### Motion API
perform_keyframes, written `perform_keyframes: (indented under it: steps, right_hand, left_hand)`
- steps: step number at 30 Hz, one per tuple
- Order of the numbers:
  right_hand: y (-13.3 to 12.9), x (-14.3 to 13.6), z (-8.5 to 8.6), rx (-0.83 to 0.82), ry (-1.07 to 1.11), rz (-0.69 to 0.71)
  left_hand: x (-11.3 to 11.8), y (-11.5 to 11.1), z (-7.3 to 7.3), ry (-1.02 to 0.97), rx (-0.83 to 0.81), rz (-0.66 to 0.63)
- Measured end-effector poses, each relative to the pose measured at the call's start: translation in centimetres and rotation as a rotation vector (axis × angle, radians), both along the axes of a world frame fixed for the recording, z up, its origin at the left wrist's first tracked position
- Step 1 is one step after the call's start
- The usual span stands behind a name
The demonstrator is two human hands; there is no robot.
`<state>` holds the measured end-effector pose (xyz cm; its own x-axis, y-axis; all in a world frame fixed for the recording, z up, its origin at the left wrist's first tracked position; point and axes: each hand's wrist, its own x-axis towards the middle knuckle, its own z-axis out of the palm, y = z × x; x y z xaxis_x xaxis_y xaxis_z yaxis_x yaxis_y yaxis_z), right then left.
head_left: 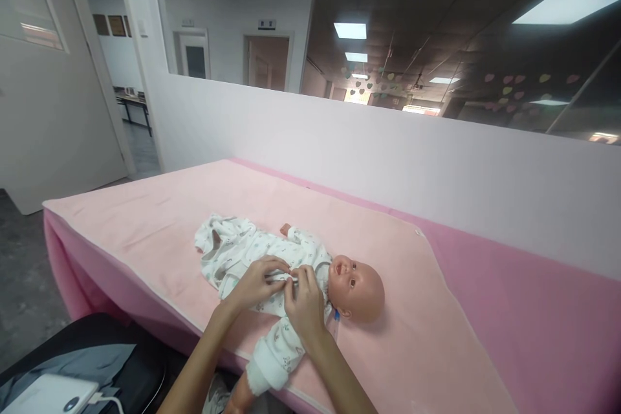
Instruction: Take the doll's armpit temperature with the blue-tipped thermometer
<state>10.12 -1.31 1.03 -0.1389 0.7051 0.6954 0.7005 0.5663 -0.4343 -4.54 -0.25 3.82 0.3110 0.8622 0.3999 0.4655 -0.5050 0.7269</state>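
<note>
A baby doll [361, 291] lies on its back with its head to the right. It wears a white baby garment [264, 246] with a small print, whose lower part lies crumpled to the left. My left hand [262, 281] is closed in a pinch on the cloth at the doll's chest. Right beside it, my right hand [306, 303] also pinches the garment's front, with the fingertips of both hands nearly touching. The exact bit of cloth between the fingers is too small to make out. One sleeve [276, 352] stretches toward me under my right wrist.
A pale pink sheet [160, 220] covers the table over a darker pink cloth [543, 317]. Behind runs a white wall [388, 162] with a window above. At lower left, a white device [53, 394] with a cable rests on a black seat [140, 369].
</note>
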Motion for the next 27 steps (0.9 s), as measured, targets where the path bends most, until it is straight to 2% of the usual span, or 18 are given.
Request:
perform_keyframes:
  steps: [5, 10, 20, 27]
  right_hand:
    - [-0.09, -0.01, 0.0, 0.007, -0.036, -0.026]
    - [-0.07, -0.05, -0.04, 0.025, -0.02, -0.027]
    - [0.15, -0.01, -0.34, 0.047, -0.007, -0.02]
    - [0.35, 0.06, -0.7, 0.059, -0.019, -0.036]
  left_hand:
    - [0.11, 0.1, -0.45, 0.075, 0.071, 0.021]
    - [0.14, 0.28, -0.89, 0.069, 0.095, 0.031]
    - [0.15, 0.08, -0.28, 0.01, 0.038, 0.023]
    - [0.33, 0.27, -0.81, -0.088, -0.001, 0.055]
